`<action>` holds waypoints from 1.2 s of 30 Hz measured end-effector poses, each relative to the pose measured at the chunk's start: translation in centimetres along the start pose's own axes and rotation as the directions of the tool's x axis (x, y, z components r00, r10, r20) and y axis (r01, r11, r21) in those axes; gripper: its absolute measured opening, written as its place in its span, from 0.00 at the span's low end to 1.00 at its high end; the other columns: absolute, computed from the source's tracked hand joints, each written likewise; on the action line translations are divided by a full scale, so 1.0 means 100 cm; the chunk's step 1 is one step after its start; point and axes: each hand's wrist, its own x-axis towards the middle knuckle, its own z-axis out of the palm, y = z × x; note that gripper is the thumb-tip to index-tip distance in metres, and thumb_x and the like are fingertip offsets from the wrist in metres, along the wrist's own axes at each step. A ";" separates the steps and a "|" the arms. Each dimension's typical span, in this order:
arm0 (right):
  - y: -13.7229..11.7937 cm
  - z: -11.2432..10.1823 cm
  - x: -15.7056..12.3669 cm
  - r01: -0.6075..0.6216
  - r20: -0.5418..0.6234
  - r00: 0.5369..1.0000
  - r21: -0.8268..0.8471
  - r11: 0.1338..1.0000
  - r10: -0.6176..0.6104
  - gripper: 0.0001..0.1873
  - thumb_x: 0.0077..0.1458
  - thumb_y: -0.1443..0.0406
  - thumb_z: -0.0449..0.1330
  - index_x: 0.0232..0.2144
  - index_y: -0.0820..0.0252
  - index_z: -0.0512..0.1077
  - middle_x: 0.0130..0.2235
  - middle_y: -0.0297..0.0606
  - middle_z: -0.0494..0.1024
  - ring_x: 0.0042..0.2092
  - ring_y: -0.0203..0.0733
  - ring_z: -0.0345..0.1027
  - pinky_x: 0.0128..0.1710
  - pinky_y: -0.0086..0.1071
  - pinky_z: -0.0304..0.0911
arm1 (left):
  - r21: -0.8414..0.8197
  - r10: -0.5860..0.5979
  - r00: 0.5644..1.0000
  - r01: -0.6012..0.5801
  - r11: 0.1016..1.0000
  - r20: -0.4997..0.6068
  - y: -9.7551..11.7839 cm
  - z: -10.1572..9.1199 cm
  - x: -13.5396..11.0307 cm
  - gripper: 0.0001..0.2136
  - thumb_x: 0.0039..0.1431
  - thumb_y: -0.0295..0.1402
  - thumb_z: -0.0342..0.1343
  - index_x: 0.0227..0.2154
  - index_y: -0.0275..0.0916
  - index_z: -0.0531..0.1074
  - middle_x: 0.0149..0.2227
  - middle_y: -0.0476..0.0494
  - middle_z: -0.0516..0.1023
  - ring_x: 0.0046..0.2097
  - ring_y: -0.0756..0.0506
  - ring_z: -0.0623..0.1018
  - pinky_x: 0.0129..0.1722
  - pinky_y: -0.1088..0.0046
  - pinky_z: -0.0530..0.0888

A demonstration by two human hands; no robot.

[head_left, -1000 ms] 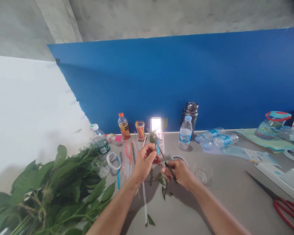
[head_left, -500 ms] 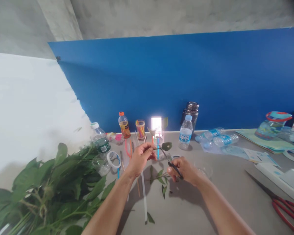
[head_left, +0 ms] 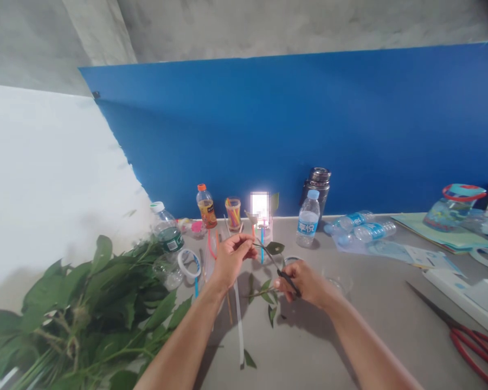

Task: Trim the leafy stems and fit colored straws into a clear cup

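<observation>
My left hand [head_left: 235,257] pinches the stem of a small green leaf [head_left: 275,248] above the table, its fingers closed. My right hand [head_left: 299,281] is closed round the dark handles of a pair of scissors [head_left: 287,280]. The scissors' blades reach up and left to the stem beside my left fingertips; whether they touch it I cannot tell. Below, between the hands, a leafy sprig [head_left: 265,292] lies on the table. A blue straw [head_left: 262,246] stands just behind my left fingertips.
A pile of leafy branches [head_left: 89,314] covers the left side. Bottles stand behind, including a water bottle [head_left: 308,219] and an orange-capped bottle [head_left: 206,207]. Large red-handled scissors [head_left: 463,333] and a white power strip [head_left: 463,303] lie at right. A tape roll [head_left: 189,264] stands left.
The scissors have swung up and left, their blades now closer to my left fingertips. The leaf has shifted slightly down. Both hands hold the same things.
</observation>
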 end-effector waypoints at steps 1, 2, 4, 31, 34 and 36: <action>0.000 0.000 0.000 -0.003 -0.003 1.000 0.004 1.000 0.003 0.25 0.51 0.50 0.66 0.13 0.60 0.71 0.15 0.32 0.65 0.21 0.32 0.53 0.24 0.31 0.46 | -0.007 -0.004 1.000 0.004 1.000 -0.006 0.000 0.000 0.000 0.15 0.49 0.41 0.71 0.33 0.34 0.78 0.27 0.48 0.78 0.29 0.49 0.78 0.34 0.71 0.78; 0.000 0.001 0.000 -0.006 -0.006 1.000 0.005 1.000 0.006 0.24 0.51 0.51 0.66 0.13 0.60 0.70 0.15 0.33 0.65 0.21 0.32 0.53 0.24 0.31 0.47 | -0.012 -0.008 1.000 0.008 1.000 -0.011 0.000 0.000 0.000 0.16 0.49 0.41 0.71 0.33 0.34 0.78 0.26 0.48 0.78 0.29 0.49 0.79 0.34 0.71 0.78; -0.001 0.002 0.000 -0.015 -0.011 1.000 0.004 1.000 0.016 0.24 0.50 0.52 0.66 0.13 0.60 0.70 0.15 0.33 0.66 0.21 0.32 0.53 0.24 0.31 0.47 | -0.016 -0.015 1.000 0.015 1.000 -0.018 0.000 0.000 0.001 0.16 0.48 0.41 0.72 0.33 0.34 0.78 0.26 0.47 0.78 0.30 0.49 0.79 0.35 0.71 0.78; 0.010 0.009 0.009 -0.041 -0.066 0.997 -0.001 0.999 0.041 0.23 0.52 0.51 0.66 0.15 0.60 0.71 0.15 0.31 0.66 0.21 0.33 0.54 0.24 0.31 0.49 | 0.511 0.458 0.885 -0.434 0.742 0.086 0.002 0.008 -0.011 0.02 0.59 0.30 0.61 0.32 0.41 0.78 0.40 0.43 0.77 0.45 0.43 0.76 0.46 0.67 0.73; 0.013 0.010 0.010 -0.039 -0.077 0.996 0.004 0.999 0.039 0.23 0.52 0.51 0.66 0.15 0.60 0.71 0.15 0.31 0.66 0.21 0.33 0.54 0.24 0.30 0.48 | 0.590 0.616 0.769 -0.580 0.562 0.170 -0.004 0.004 -0.009 0.03 0.62 0.28 0.60 0.34 0.42 0.78 0.40 0.44 0.76 0.46 0.44 0.76 0.49 0.65 0.73; 0.014 0.010 0.010 -0.034 -0.075 0.997 0.006 0.999 0.035 0.24 0.52 0.51 0.66 0.15 0.60 0.71 0.15 0.31 0.66 0.21 0.33 0.54 0.24 0.30 0.48 | 0.634 0.678 0.695 -0.640 0.434 0.239 -0.007 0.002 -0.008 0.05 0.64 0.27 0.58 0.34 0.41 0.78 0.40 0.44 0.76 0.44 0.45 0.76 0.48 0.66 0.73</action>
